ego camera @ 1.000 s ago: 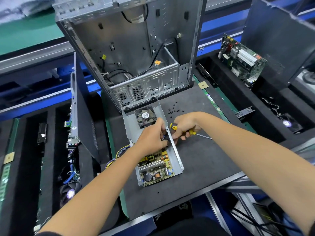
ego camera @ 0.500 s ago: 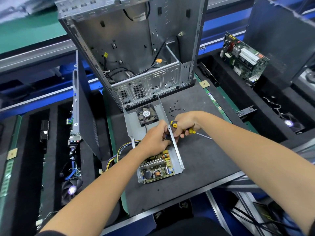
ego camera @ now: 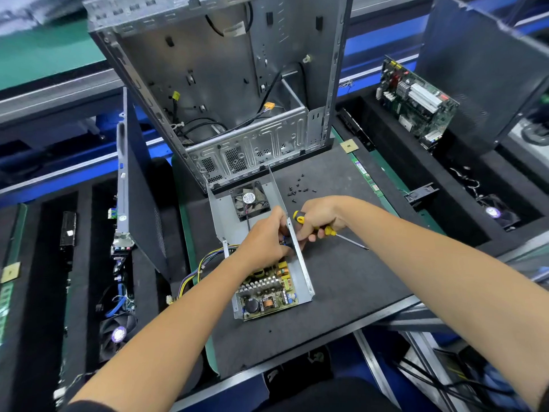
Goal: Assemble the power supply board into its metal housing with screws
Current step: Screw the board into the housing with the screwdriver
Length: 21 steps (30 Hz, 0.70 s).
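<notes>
Board in housing, screws behind

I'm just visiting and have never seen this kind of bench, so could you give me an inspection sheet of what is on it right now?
Surface: dark work mat, loose black screws near its far edge.
Job's things: power supply board lying in its metal housing; fan at the housing's far end.
Clutter: open computer case standing behind; motherboard propped at right.
Grips: left hand reaching inside the housing, what it touches hidden; right hand holding a yellow-and-black screwdriver, shaft pointing away from the housing.
Cables: coloured wire bundle leaving the housing's left side.
Surroundings: foam trays with parts on both sides.
</notes>
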Available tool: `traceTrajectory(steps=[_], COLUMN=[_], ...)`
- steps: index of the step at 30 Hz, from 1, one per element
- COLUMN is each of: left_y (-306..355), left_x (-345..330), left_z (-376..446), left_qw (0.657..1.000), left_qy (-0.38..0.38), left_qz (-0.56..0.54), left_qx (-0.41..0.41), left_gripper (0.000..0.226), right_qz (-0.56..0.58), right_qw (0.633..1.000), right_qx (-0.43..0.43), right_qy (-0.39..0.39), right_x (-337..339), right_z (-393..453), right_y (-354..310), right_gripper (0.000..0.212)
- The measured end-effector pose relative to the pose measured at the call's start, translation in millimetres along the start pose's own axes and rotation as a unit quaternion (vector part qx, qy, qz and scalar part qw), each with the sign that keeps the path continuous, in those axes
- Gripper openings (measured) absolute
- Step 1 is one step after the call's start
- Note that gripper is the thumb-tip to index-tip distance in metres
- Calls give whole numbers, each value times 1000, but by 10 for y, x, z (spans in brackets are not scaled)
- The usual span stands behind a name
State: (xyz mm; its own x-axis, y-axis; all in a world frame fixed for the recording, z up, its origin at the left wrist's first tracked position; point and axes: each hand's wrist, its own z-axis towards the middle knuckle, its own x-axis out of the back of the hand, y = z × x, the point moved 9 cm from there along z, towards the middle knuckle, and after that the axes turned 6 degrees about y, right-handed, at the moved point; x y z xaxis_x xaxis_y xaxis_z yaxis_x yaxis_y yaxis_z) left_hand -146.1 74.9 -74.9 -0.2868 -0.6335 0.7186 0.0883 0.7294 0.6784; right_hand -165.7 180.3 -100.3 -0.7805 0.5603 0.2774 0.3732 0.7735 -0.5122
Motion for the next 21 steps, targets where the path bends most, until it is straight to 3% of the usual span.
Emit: traceTrajectory(steps=[5,16,21], left_y=[11,38,136], left_x=[38,-40,-75], left_z=[-7,-3,-24], left_qw=[1000,999,999], left_qy=[4,5,-4], left_qz=[-29,-35,22], left_qx=[10,5,-36], left_gripper=[63,63,75], right_qz=[1,61,97], right_qw=[1000,998,995], right_qx=[-3,-13,-9], right_qy=[6,19,33], right_x=[6,-28,-29], right_z=[-21,-71,-103], right_y=[10,47,63], right_gripper=[21,12,18])
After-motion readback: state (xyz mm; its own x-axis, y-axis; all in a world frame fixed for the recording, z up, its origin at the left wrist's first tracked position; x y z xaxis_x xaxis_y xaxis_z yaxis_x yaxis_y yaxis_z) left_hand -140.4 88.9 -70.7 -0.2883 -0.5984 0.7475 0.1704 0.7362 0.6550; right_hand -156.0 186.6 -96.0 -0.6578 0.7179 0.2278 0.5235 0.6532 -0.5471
